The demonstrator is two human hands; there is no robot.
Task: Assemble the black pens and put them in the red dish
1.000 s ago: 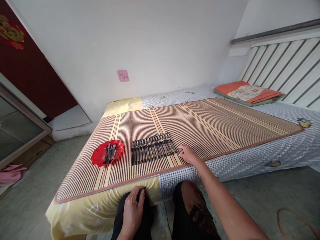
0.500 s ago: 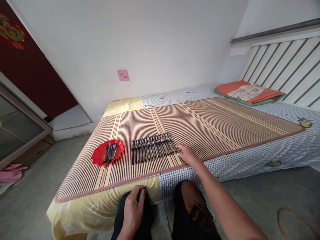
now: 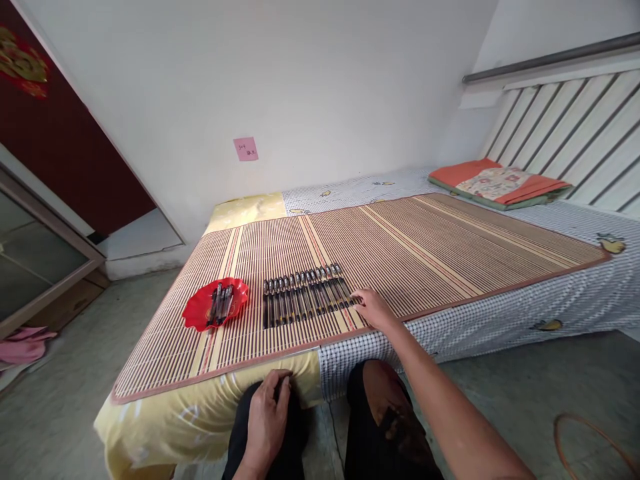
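Note:
Several dark-capped pens (image 3: 305, 297) with clear barrels lie side by side in a row on a striped bamboo mat (image 3: 395, 247). At the right end of the row, my right hand (image 3: 373, 309) has its fingertips pinched on the lower end of the last pen. My left hand (image 3: 267, 413) rests on my left knee, its fingers lying over the dark trouser leg, with nothing in it. Left of the row, a red scalloped plate (image 3: 197, 312) holds several more pens (image 3: 220, 303), loosely bunched.
The mat covers a bed with yellow and checked sheets (image 3: 500, 337). A folded orange quilt (image 3: 500, 183) lies by the white slatted headboard (image 3: 575, 133). A pink note (image 3: 245, 149) is stuck on the wall. A cabinet (image 3: 45, 253) stands at left.
Almost nothing differs. My right hand stays at the last pen in the row, and my left hand remains on the knee. The view shifts very slightly.

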